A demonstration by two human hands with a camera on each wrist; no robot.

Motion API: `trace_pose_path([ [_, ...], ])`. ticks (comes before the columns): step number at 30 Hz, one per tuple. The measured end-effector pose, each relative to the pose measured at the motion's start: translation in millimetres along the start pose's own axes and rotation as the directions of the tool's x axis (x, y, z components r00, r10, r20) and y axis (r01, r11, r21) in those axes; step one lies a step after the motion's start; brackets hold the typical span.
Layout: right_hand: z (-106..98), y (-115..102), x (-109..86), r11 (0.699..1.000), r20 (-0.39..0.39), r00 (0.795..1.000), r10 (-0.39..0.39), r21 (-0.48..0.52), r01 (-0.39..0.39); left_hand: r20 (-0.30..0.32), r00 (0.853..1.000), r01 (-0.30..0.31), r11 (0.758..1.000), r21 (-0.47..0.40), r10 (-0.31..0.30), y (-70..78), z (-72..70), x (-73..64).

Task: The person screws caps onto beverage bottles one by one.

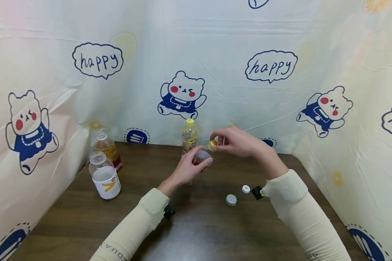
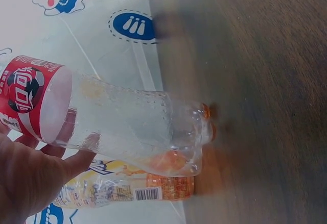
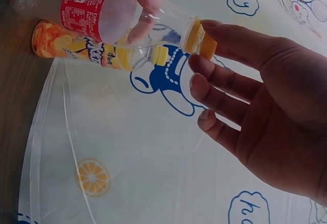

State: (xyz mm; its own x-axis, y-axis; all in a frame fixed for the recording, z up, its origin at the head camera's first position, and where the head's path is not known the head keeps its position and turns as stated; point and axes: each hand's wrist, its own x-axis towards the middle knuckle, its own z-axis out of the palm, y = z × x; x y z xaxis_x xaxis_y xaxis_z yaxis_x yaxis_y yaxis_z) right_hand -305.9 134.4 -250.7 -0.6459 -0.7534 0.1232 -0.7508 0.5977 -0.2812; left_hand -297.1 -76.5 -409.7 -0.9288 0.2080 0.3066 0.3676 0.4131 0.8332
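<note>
My left hand (image 1: 186,168) grips a clear plastic bottle (image 2: 122,114) with a red label around its middle. The bottle leans, its neck toward my right hand (image 1: 238,142); whether its base touches the table I cannot tell. Thumb and index finger of that right hand pinch an orange-yellow cap (image 3: 207,46) at the bottle's mouth, the other fingers loosely bent beside it. How tightly the cap sits on the neck is unclear. Just behind stands an upright drink bottle with a yellow cap (image 1: 190,122), its lower part hidden by the left hand in the head view.
To the left on the dark wooden table (image 1: 196,232) stand a wide-mouthed bottle with a white label (image 1: 106,184) and an amber-labelled bottle (image 1: 108,148). A larger pale cap (image 1: 231,200) and a smaller white cap (image 1: 246,189) lie at right. Printed cloth (image 1: 215,47) surrounds the table.
</note>
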Motion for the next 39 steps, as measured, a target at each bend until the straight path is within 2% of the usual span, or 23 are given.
trace_pose_path([
  [5,6.2,-2.6,1.9,0.995,-0.056,0.995,0.078,-0.054,-0.081,0.007,1.0,0.001,1.0,-0.004,-0.001,-1.9,1.2,-0.3],
  [8,8.5,-4.6,1.9,0.982,-0.095,0.986,0.138,-0.118,-0.149,0.01,1.0,-0.001,1.0,-0.004,0.001,-1.7,1.7,0.3],
  [11,7.8,-5.7,0.8,0.971,-0.111,0.98,0.165,-0.154,-0.181,0.01,1.0,-0.007,1.0,-0.002,0.007,-1.5,2.0,0.9],
  [18,-2.2,-5.1,-4.3,0.982,-0.073,0.986,0.147,-0.108,-0.155,0.006,1.0,0.009,1.0,-0.013,-0.009,-0.4,1.3,0.3],
  [23,-5.9,-4.9,-4.6,0.993,-0.009,0.996,0.085,-0.08,-0.085,0.001,1.0,0.021,1.0,-0.017,-0.021,0.0,1.1,0.5],
  [29,-4.5,-4.8,-1.6,0.996,0.012,0.999,0.031,-0.083,-0.029,0.001,1.0,0.006,1.0,-0.019,-0.006,-0.6,1.5,1.1],
  [34,-0.7,-5.4,1.6,0.991,-0.01,0.997,0.081,-0.109,-0.082,0.011,1.0,-0.003,1.0,-0.024,0.003,-0.8,1.9,0.5],
  [39,5.4,-7.7,2.2,0.966,-0.051,0.986,0.161,-0.197,-0.168,0.014,1.0,-0.003,1.0,-0.021,0.003,0.2,2.5,-0.9],
])
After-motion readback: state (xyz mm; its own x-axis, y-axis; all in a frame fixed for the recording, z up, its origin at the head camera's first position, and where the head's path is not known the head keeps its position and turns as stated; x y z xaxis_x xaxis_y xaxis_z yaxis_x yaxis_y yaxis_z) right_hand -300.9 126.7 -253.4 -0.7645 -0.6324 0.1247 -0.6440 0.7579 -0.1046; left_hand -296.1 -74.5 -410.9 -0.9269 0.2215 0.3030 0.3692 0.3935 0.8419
